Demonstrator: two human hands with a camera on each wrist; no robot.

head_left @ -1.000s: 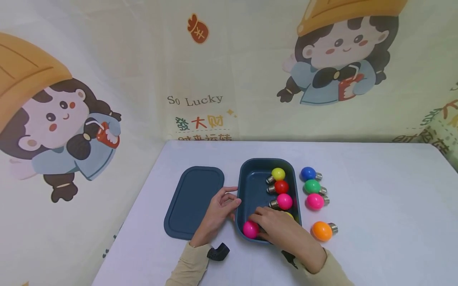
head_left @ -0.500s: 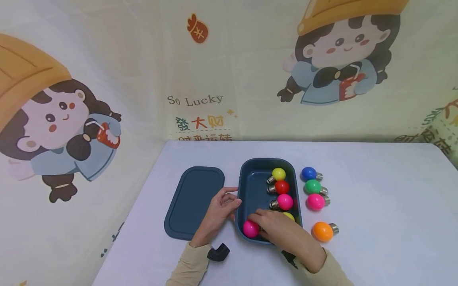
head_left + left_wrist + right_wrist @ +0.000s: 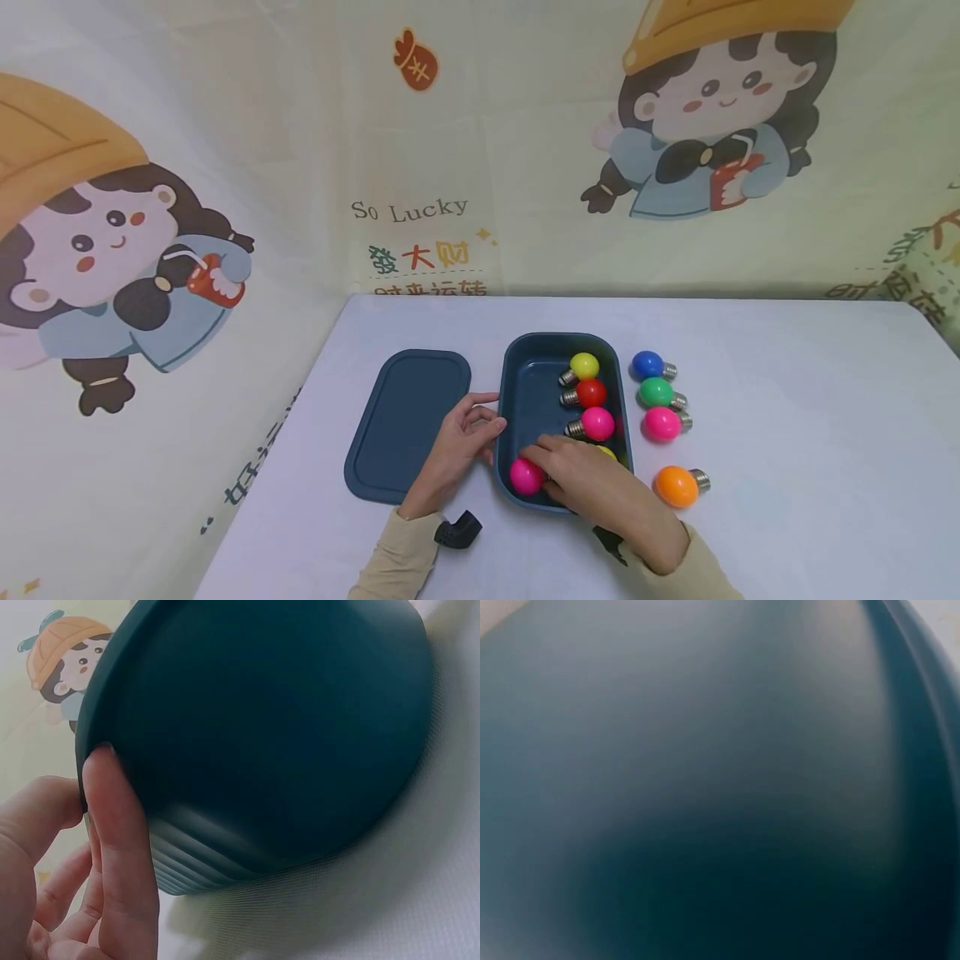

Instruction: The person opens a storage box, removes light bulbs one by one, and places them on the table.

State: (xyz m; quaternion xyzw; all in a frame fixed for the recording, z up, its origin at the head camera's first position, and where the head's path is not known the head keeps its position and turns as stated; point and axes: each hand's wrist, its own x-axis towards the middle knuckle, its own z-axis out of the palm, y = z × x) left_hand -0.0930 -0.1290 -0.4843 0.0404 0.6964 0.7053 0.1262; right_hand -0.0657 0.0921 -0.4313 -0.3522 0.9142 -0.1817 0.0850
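My left hand (image 3: 461, 429) holds the left side of a dark blue box (image 3: 517, 367), thumb and forefinger at its rim. Inside the box's near end, my right hand (image 3: 581, 475) pinches a pink light bulb (image 3: 527, 476) by its base, which the fingers mostly hide. A yellow bulb (image 3: 584, 365), a red bulb (image 3: 591, 392) and another pink bulb (image 3: 597, 423) lie along the right wall. A second yellow bulb (image 3: 606, 452) shows partly behind my right hand. In the right wrist view only the blurred box wall (image 3: 742, 750) appears.
A matching dark blue lid (image 3: 408, 425) lies flat left of the box. To the right lie a blue bulb (image 3: 647, 365), a green bulb (image 3: 655, 392), a pink bulb (image 3: 662, 424) and an orange bulb (image 3: 677, 486) on the white table (image 3: 810, 433).
The pink bulb in my right hand has shifted slightly away from the box's near wall. My left hand stays in place at the rim.
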